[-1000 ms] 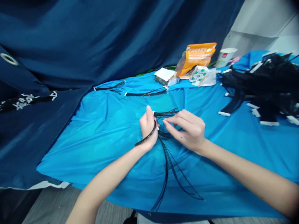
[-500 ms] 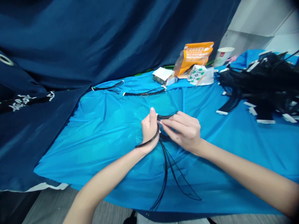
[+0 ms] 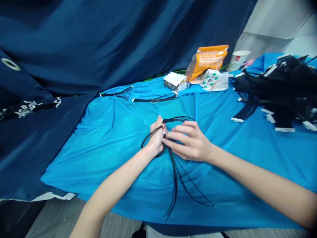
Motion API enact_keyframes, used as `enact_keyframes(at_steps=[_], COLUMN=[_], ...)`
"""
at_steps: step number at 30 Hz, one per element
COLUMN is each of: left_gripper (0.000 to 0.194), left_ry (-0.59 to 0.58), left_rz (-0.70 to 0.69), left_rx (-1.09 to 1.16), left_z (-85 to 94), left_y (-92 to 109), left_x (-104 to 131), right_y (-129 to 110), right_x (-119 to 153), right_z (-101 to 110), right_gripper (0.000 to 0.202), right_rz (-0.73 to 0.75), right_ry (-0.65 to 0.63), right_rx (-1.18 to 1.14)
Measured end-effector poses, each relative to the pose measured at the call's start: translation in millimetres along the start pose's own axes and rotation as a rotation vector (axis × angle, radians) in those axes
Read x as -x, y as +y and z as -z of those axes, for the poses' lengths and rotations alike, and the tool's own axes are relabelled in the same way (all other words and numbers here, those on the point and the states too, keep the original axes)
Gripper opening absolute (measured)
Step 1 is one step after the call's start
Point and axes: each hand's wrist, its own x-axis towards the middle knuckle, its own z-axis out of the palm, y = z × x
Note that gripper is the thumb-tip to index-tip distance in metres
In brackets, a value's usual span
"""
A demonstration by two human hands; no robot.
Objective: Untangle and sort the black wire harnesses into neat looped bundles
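Note:
A black wire harness (image 3: 174,185) with small white connectors is bunched between my two hands over the blue cloth. My left hand (image 3: 156,137), thumb up, is closed around the connector end. One wire loop (image 3: 146,137) bends back over the left wrist side, and another strand (image 3: 177,118) arcs to the right. Loose wire tails hang toward the table's front edge. My right hand (image 3: 190,140) has its thumb and fingertips at a white connector beside my left palm, pinching the harness there. The exact spot of contact is partly hidden by the fingers.
Two more wire bundles (image 3: 155,98) lie at the back, with a tan rubber band (image 3: 155,102) by one. Behind are a small box (image 3: 176,82), an orange pouch (image 3: 210,61), a white packet (image 3: 214,80) and a paper cup (image 3: 238,61). Many black cables (image 3: 279,92) are heaped at right.
The wire loop at my left hand has swung up over the thumb side. My right hand's fingers have spread and shifted slightly lower and left. The view has moved a little.

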Motion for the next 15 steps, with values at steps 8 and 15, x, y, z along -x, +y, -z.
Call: enact_keyframes(at_steps=[8,15], left_gripper=[0.040,0.043], left_ry=[-0.014,0.014], left_rz=[0.112,0.111], left_rx=[0.066,0.048], left_z=[0.4,0.3], left_y=[3.9,3.1], left_x=[-4.5,-5.9], right_y=[3.6,3.6], right_x=[-1.9,-2.8], right_z=[0.8,1.5], right_gripper=[0.013,0.014], right_rz=[0.156,0.179], right_ry=[-0.085,-0.096], right_rx=[0.024,0.043])
